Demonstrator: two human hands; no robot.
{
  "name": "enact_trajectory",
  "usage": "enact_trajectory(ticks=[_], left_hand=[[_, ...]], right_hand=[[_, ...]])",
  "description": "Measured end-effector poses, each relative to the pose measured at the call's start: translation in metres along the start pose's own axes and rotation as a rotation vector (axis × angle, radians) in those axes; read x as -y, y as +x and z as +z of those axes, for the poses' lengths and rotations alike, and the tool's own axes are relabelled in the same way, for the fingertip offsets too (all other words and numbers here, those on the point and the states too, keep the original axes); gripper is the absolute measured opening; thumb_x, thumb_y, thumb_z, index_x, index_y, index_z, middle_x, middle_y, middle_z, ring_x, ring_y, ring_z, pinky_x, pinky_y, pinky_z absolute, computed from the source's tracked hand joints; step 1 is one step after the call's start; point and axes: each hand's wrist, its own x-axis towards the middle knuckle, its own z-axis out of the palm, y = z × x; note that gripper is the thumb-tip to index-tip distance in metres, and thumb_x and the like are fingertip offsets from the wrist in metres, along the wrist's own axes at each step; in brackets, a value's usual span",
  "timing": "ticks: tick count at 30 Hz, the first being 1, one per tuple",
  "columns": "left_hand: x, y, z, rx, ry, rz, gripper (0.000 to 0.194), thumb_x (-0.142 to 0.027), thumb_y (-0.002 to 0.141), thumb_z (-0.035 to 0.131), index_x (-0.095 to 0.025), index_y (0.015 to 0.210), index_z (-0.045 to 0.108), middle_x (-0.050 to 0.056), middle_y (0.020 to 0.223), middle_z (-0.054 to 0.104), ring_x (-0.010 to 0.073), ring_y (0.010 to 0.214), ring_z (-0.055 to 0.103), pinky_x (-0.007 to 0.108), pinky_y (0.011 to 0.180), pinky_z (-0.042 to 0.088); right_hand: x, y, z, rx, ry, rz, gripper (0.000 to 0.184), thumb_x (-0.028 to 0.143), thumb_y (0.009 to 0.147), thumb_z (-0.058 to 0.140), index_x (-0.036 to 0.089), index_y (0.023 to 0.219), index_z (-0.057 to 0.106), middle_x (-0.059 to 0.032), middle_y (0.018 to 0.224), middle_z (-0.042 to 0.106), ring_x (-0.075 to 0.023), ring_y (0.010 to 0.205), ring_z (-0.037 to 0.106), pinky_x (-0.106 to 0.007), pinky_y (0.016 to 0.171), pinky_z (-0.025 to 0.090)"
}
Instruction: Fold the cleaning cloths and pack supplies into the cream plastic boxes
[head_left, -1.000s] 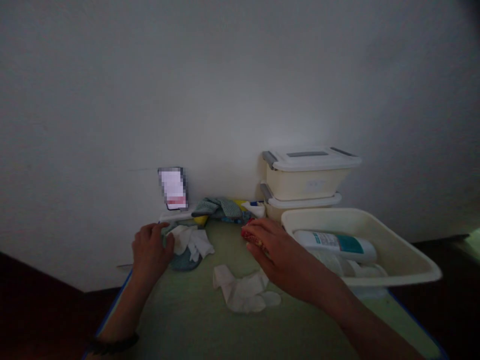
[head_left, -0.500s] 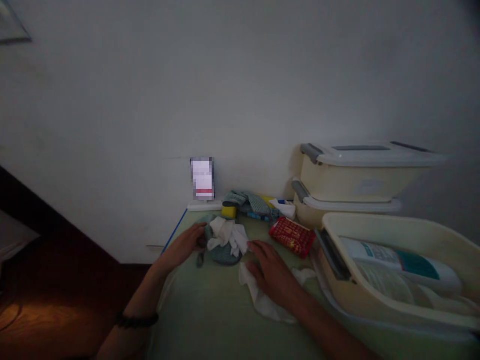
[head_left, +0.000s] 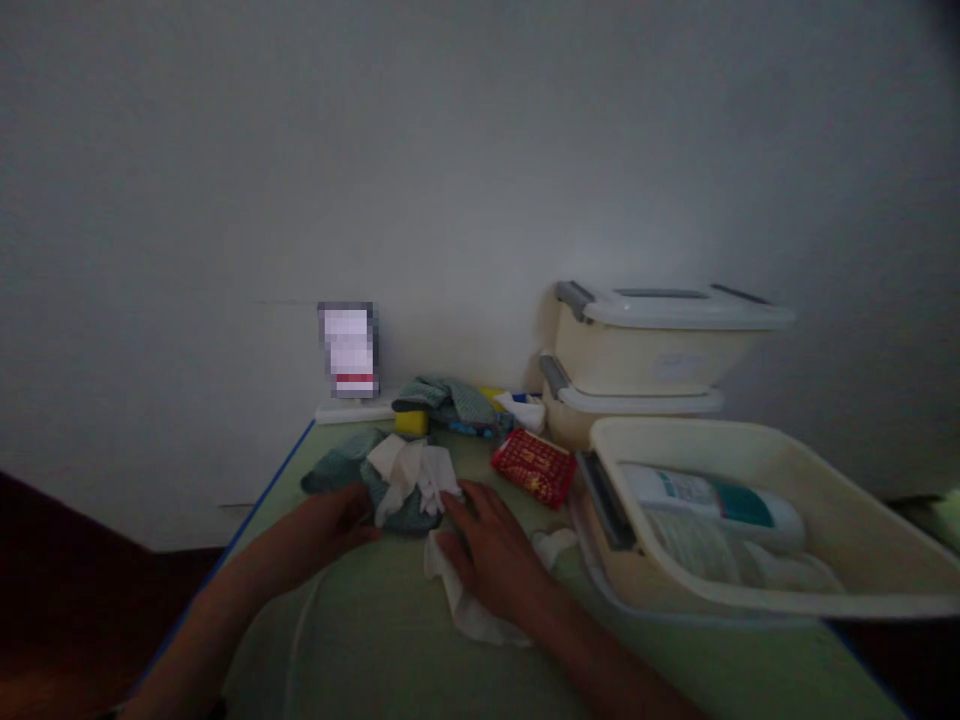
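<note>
A grey-green cloth [head_left: 341,462] lies crumpled on the table, with white crumpled cloth or tissue [head_left: 435,475] on top. At the front left edge of this pile is my left hand [head_left: 341,525], fingers half bent and thumb apart; I see nothing held in it. My right hand [head_left: 491,550] reaches in from the right with fingers stretched, its fingertips at the right edge of the white pieces. Beneath that hand a white sheet [head_left: 480,620] is spread on the table, partly covered by the palm.
A red printed packet [head_left: 534,467] lies beyond my right hand. An open cream bin [head_left: 615,570] with a white-and-teal bottle [head_left: 720,500] stands right, lidded bins [head_left: 637,355] behind. By the wall are a phone [head_left: 350,350], a yellow sponge [head_left: 411,422] and another grey-green cloth [head_left: 457,400].
The view has turned right. My left hand has come from the cloth's left side to its front, and the grey-green cloth now spreads farther left. My right hand stays over the white sheet.
</note>
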Motion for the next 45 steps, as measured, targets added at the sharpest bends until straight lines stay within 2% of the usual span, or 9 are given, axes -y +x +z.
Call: enact_trajectory(ticks=[4, 9, 16, 22, 25, 29, 34, 40, 45], left_hand=[[0.005, 0.014, 0.005, 0.005, -0.102, 0.05, 0.026, -0.04, 0.075, 0.048, -0.022, 0.083, 0.064, 0.005, 0.078, 0.071, 0.0224, 0.068, 0.062, 0.029, 0.063, 0.046], [-0.003, 0.013, -0.004, -0.297, -0.164, 0.041, 0.029, -0.046, 0.07, 0.053, -0.023, 0.079, 0.069, 0.006, 0.083, 0.073, 0.0269, 0.074, 0.064, 0.032, 0.067, 0.047], [-0.029, -0.003, -0.015, -0.528, -0.503, -0.057, 0.029, -0.045, 0.075, 0.054, -0.018, 0.079, 0.064, -0.002, 0.055, 0.057, 0.0123, 0.042, 0.049, 0.023, 0.044, 0.042], [-0.039, -0.003, -0.011, -0.461, -0.896, 0.006, 0.023, -0.038, 0.073, 0.062, -0.015, 0.077, 0.064, 0.001, 0.063, 0.062, 0.0123, 0.051, 0.054, 0.022, 0.045, 0.046], [-0.044, -0.002, -0.004, -0.32, -0.896, 0.014, 0.022, -0.037, 0.07, 0.065, -0.015, 0.074, 0.066, 0.001, 0.061, 0.063, 0.0109, 0.047, 0.053, 0.02, 0.042, 0.045], [-0.048, -0.001, 0.009, -0.19, -0.865, 0.057, 0.024, -0.039, 0.071, 0.064, -0.016, 0.076, 0.068, -0.001, 0.055, 0.061, 0.008, 0.037, 0.046, 0.018, 0.035, 0.037], [-0.049, -0.004, 0.012, -0.138, -0.774, 0.073, 0.026, -0.039, 0.074, 0.06, -0.016, 0.081, 0.068, -0.003, 0.047, 0.054, 0.0067, 0.035, 0.036, 0.017, 0.034, 0.026], [-0.036, -0.006, -0.008, -0.326, -0.616, 0.107, 0.027, -0.042, 0.073, 0.059, -0.017, 0.067, 0.066, -0.005, 0.047, 0.044, 0.0092, 0.044, 0.038, 0.018, 0.041, 0.028], [-0.02, -0.005, -0.008, -0.275, -0.966, 0.137, 0.035, -0.05, 0.071, 0.061, -0.015, 0.069, 0.061, -0.008, 0.047, 0.031, 0.0062, 0.041, 0.026, 0.018, 0.038, 0.02]], right_hand=[[0.001, 0.0, 0.002, -0.05, -0.034, 0.108, 0.054, 0.035, 0.088, 0.043, 0.005, 0.133, 0.04, -0.0205, 0.139, 0.037, -0.03, 0.13, 0.03, -0.046, 0.106, 0.029], [0.002, -0.001, 0.003, -0.113, -0.012, 0.159, 0.06, 0.029, 0.085, 0.045, -0.002, 0.135, 0.034, -0.0218, 0.145, 0.027, -0.0309, 0.135, 0.021, -0.049, 0.107, 0.028], [-0.002, -0.001, 0.006, -0.164, 0.013, 0.069, 0.061, 0.016, 0.081, 0.044, 0.001, 0.138, 0.028, -0.0208, 0.144, 0.028, -0.03, 0.134, 0.023, -0.05, 0.107, 0.027], [0.003, -0.005, 0.005, -0.263, 0.189, -0.02, 0.062, 0.03, 0.087, 0.043, 0.011, 0.141, 0.018, -0.0175, 0.145, 0.027, -0.0265, 0.135, 0.021, -0.049, 0.107, 0.027], [0.011, -0.009, 0.001, -0.264, 0.416, -0.031, 0.066, 0.037, 0.089, 0.042, 0.016, 0.142, 0.011, -0.0167, 0.143, 0.031, -0.0247, 0.129, 0.035, -0.045, 0.102, 0.034], [0.018, -0.009, -0.004, -0.289, 0.761, 0.081, 0.055, 0.039, 0.091, 0.038, 0.019, 0.139, 0.018, -0.0112, 0.113, 0.058, -0.0177, 0.092, 0.062, -0.033, 0.082, 0.05], [0.017, -0.005, -0.01, -0.374, 1.037, 0.127, 0.027, 0.04, 0.089, 0.042, 0.023, 0.11, 0.04, -0.0007, 0.086, 0.057, -0.0108, 0.059, 0.057, -0.024, 0.053, 0.052], [0.027, -0.008, -0.035, -0.472, 0.923, 0.095, 0.038, 0.035, 0.092, 0.038, 0.021, 0.127, 0.033, 0.0003, 0.077, 0.06, -0.0101, 0.054, 0.058, -0.025, 0.057, 0.05], [0.028, -0.005, -0.047, -0.461, 0.785, 0.136, 0.037, 0.037, 0.091, 0.041, 0.018, 0.123, 0.04, -0.0054, 0.084, 0.067, -0.015, 0.065, 0.065, -0.03, 0.066, 0.051]])
